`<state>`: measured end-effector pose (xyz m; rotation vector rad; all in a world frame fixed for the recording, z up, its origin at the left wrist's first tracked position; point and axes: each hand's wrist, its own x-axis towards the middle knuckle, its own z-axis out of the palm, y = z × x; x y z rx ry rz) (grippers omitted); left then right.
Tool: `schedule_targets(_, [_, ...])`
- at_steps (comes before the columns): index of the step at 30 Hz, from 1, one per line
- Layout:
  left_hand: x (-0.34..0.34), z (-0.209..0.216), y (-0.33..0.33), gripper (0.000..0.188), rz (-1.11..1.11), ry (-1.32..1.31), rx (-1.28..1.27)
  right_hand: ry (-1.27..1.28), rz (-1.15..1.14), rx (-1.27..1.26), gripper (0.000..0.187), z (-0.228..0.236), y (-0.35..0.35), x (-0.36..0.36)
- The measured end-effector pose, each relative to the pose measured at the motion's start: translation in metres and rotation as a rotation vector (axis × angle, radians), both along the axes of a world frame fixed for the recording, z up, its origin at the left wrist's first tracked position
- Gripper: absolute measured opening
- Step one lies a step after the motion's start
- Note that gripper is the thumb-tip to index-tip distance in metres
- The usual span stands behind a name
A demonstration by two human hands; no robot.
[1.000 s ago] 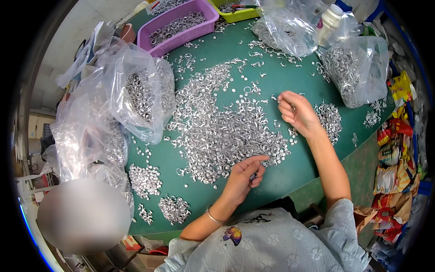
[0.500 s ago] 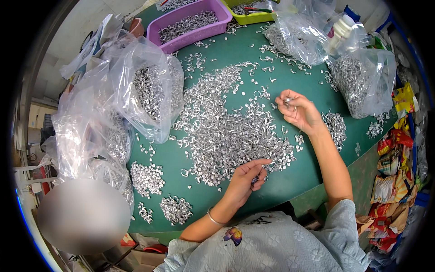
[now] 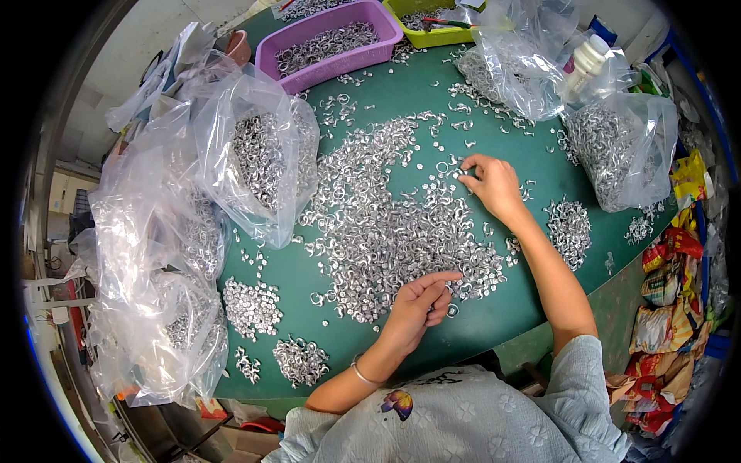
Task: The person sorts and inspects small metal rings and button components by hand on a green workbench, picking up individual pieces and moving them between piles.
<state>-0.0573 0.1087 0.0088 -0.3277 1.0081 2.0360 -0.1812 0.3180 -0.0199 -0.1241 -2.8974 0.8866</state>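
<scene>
A broad pile of small silver metal pieces [image 3: 401, 231], many of them curved or ring-like, spreads over the green table. At its near edge my left hand [image 3: 421, 307] is closed with the fingers curled; what they hold is hidden. A silver ring [image 3: 452, 310] shows just beside those fingers. My right hand [image 3: 494, 187] is at the pile's upper right, thumb and forefinger pinched on a small silver piece [image 3: 465, 173], mostly covered by the fingertips. A larger open ring [image 3: 442, 167] lies just left of the right fingertips.
Clear plastic bags of metal pieces stand left [image 3: 258, 158] and right [image 3: 617, 150]. A purple tub [image 3: 328, 71] and a yellow-green tub [image 3: 440, 35] stand at the back, near a white bottle [image 3: 585, 65]. Smaller heaps lie at the near left [image 3: 252, 309] and right [image 3: 569, 234].
My right hand has turned palm-down and lowered slightly to the loose pieces. My left hand has stayed in place, its fingers curled in further. The blurred round shape at lower left is gone.
</scene>
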Motion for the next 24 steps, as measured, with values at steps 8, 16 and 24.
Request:
schedule_targets(8, [0.001,0.000,0.000,0.026,0.009,-0.023,0.014,-0.287,-0.008,-1.321,0.012,0.012,0.030,0.008])
schedule_targets(16, [0.004,-0.005,0.000,0.027,0.009,-0.009,0.010,-0.168,-0.086,-0.798,0.015,0.006,0.014,-0.002])
schedule_targets(24, [0.003,-0.002,0.000,0.026,0.012,-0.025,0.003,0.043,0.038,0.095,0.018,0.011,-0.006,-0.018])
